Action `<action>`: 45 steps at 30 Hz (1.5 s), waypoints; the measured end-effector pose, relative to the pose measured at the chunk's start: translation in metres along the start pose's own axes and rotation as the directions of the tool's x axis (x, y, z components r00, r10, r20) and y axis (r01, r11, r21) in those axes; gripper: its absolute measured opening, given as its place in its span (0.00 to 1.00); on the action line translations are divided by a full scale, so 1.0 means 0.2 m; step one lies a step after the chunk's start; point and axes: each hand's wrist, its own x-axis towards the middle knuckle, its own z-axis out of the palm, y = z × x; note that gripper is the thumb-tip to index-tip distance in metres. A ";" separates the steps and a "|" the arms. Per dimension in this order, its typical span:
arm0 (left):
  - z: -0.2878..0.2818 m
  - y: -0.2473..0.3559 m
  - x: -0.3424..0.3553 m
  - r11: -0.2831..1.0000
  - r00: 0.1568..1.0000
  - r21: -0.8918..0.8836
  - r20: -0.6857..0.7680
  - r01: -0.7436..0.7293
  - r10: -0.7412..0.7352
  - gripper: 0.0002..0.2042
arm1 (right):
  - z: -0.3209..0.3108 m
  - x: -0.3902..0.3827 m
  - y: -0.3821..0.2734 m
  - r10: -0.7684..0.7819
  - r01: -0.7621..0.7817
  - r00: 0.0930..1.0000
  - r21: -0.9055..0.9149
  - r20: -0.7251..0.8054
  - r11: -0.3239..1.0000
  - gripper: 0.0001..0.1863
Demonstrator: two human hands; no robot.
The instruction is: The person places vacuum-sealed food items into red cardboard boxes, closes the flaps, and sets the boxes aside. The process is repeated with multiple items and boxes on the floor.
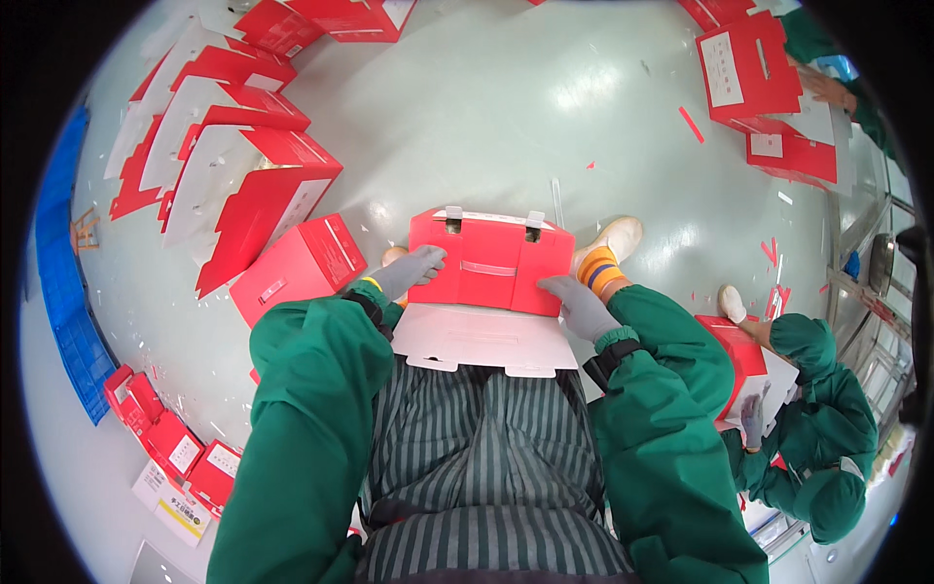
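Note:
Between my legs stands a red cardboard box (pixel 486 263) with a handle slot in its red top panel. A white-faced flap (pixel 484 336) lies folded out toward my lap. Two slots along the box's far edge have white tabs by them. My left hand (pixel 413 271), in a grey glove, has its fingers bent against the left side of the red top. On the right side, my right hand (pixel 581 306), gloved the same way, presses its fingers at the near right corner. The box is held between both hands; the undersides of the fingers are hidden.
Several part-open red boxes (pixel 258 190) stand at the left, with a closed red box (pixel 309 261) near my left arm. Another person in green (pixel 817 428) works at the right; more hands (pixel 827 90) touch a red box (pixel 749 73) at upper right. Red scraps (pixel 691 125) litter the floor.

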 end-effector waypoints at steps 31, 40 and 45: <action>0.24 -0.16 0.13 0.846 0.627 -0.313 -0.779 -0.432 0.032 0.21 | -0.11 0.35 -0.49 -0.040 -0.073 0.881 -0.219 -0.471 0.973 0.36; 0.22 -0.15 0.11 0.503 0.671 -0.612 -0.737 -0.610 -0.083 0.14 | 0.12 0.78 -0.60 0.002 -0.102 0.900 -0.205 -0.436 0.973 0.25; 0.24 -0.11 0.10 0.433 0.657 -0.642 -0.741 -0.633 -0.138 0.12 | 0.15 0.78 -0.58 -0.037 -0.075 0.879 -0.214 -0.476 0.974 0.18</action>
